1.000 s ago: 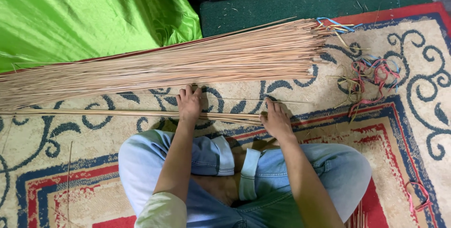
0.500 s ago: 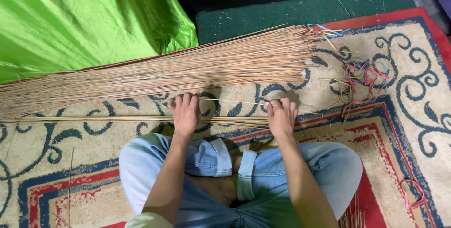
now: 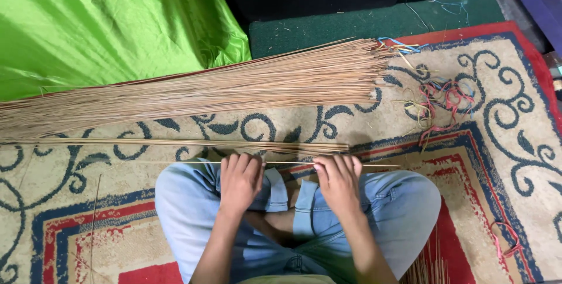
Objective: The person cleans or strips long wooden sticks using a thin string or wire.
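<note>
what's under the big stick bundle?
The patterned rug lies under the big stick bundle; its beige ground and dark scrolls show along the near edge. At the far side, green cloth meets the bundle. What lies directly beneath the sticks is covered.

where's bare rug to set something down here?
Free: the rug right of the right hand, below the string scraps; and lower left, beside the knee. Crowded: the stick pile and thin bundle ahead of the left hand.
</note>
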